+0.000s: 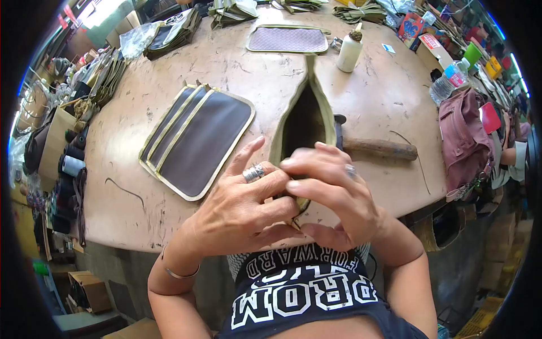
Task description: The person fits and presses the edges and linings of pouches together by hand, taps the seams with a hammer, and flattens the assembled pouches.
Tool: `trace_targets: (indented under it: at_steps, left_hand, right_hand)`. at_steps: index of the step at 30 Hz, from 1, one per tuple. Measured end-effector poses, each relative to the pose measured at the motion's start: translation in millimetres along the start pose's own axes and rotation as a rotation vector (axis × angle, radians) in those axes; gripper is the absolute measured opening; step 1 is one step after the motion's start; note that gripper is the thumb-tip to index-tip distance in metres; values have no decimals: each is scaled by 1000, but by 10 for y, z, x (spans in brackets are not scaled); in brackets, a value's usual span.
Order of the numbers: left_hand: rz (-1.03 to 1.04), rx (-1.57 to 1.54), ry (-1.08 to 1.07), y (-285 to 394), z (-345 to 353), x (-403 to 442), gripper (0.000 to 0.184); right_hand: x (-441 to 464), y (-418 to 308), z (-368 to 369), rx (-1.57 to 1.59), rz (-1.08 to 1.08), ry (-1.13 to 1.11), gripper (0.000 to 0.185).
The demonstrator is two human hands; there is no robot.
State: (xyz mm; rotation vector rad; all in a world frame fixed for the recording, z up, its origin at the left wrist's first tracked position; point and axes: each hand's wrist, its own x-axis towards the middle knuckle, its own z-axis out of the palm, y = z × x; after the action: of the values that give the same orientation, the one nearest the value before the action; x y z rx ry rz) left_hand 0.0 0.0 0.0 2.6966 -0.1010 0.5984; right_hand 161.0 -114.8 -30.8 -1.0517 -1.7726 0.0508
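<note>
An olive-edged piece (pixel 326 107) with a dark opening stands in front of me, its far end pointing away. My left hand (pixel 245 206), with rings, is closed on its near end. Against it, my right hand (pixel 336 195) has its fingers bent over the same end, slightly blurred. What lies between the fingertips is mostly hidden; a thin dark strand shows just below them. Several dark panels with pale yellow edging (pixel 200 141) lie overlapped to the left. To the right, partly behind the piece, is a hammer with a wooden handle (pixel 381 148).
A white glue bottle (pixel 350 52) and a patterned panel (pixel 288 39) stand and lie at the table's far side. A pink bag (pixel 466 138) and a plastic water bottle (pixel 450 83) are at the right edge. Thread spools (pixel 72 165) line the left.
</note>
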Motion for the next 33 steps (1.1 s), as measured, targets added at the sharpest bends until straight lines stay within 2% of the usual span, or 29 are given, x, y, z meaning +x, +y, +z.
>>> trace_targets:
  at_steps: [2,5,6,10,13,17,19,23,31,33]
  left_hand:
    - [-31,117,2,21,-27,-15,27]
    - [-101,98,66,-45,-7,-87,34]
    - [-131,115,80,-31,-12,-82,37]
    - [-167,135,156,-13,102,-87,40]
    - [-147,38,129,-6,64,-79,30]
    - [-131,-40,95,-16,34,-94,24]
    - [-103,-64,80,-38,36,-101,21]
    - [-90,-112,75,-57,49,-92,22]
    - [-79,-179,52,-72,45,-126,16]
    - [-70,-179,48,-96,51,-155,21]
  right_hand:
    - [83,5,-67,-49,27,-139,39]
    - [101,131,-58,-138,31,-259,32]
    - [72,166,-2,-119,52,-163,30]
    - [65,101,61,-153,51,-105,33]
    - [76,106,25,-107,116,-133,34]
    - [78,153,-23,-71,63,-213,33]
    - [74,119,-6,-14,63,-162,38]
    - [-2,100,69,-67,67,-163,52]
    - [-51,183,74,55,52,-205,55]
    - [-40,193,71,77,49,-238,54]
